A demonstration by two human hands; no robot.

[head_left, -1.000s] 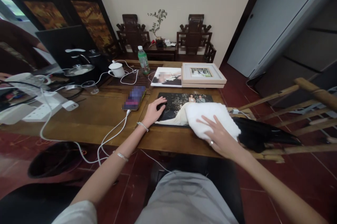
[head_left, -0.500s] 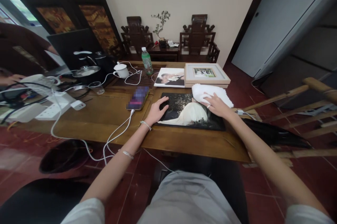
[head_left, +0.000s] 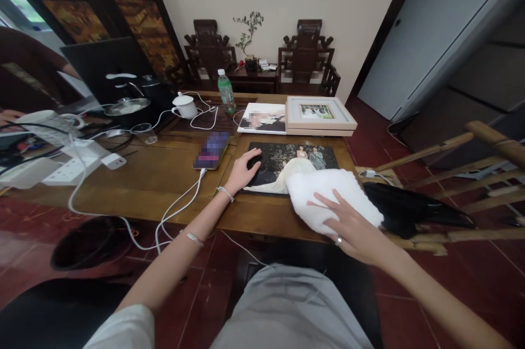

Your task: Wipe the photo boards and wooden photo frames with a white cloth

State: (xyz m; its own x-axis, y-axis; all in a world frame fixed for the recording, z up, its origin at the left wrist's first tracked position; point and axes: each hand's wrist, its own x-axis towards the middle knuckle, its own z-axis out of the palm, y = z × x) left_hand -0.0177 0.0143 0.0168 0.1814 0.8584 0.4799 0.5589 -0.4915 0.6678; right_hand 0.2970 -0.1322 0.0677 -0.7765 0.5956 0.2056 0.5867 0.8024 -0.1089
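A dark photo print (head_left: pixel 287 163) of a couple lies flat on the wooden table (head_left: pixel 156 179). My left hand (head_left: pixel 243 169) presses on its left edge, fingers spread and flat. My right hand (head_left: pixel 348 224) lies flat on a white cloth (head_left: pixel 328 196), fingers stretched out. The cloth covers the print's near right corner and hangs over the table's front edge.
Behind the print lie a second photo (head_left: pixel 262 118) and a pale framed picture (head_left: pixel 318 115). A phone (head_left: pixel 211 150) on a white cable, a green bottle (head_left: pixel 223 92), a white cup (head_left: pixel 184 106), power strips (head_left: pixel 69 166) and kettle ware fill the left. A wooden chair frame (head_left: pixel 471 185) stands right.
My right hand has drawn the white cloth from the print's far right corner back to its near right corner. My left hand has stayed on the left edge.
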